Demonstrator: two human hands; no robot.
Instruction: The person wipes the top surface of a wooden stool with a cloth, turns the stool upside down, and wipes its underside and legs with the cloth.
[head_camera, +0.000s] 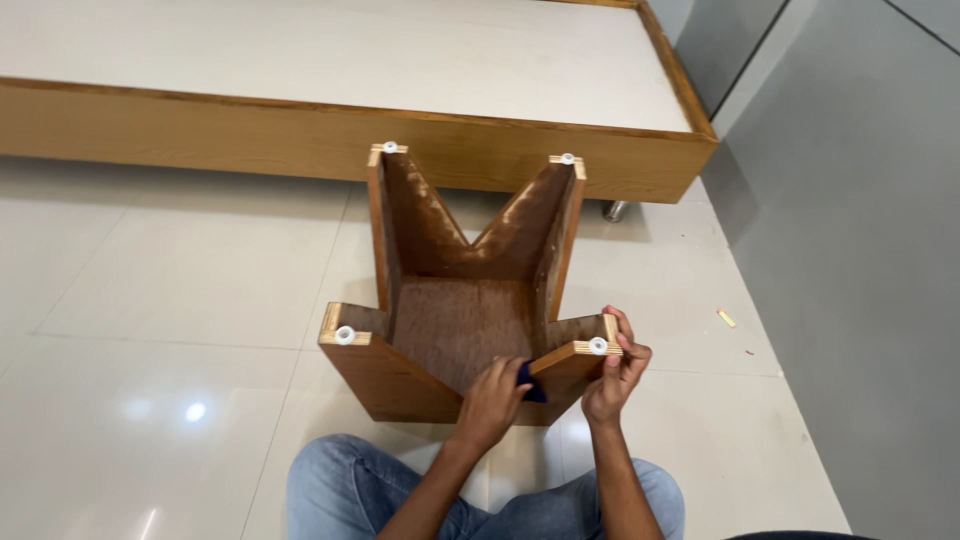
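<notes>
Home room: tiled floor (180, 300), low bed frame (350, 130)

Glossy tiled room with a low wooden platform

Pale floor tiles (180, 300) reflect a ceiling light; a low wood-framed platform (350, 130) with a white top runs along the back, and a grey wall (860, 250) stands on the right.

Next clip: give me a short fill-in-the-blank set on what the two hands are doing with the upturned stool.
1. The wooden stool stands upside down on the tiled ____.
2. The right hand grips the near right ____ of the stool.
3. The left hand presses a dark ____ against the wood.
4. Each leg end bears a ____ glide.

Missing words: floor; leg; cloth; white
</notes>
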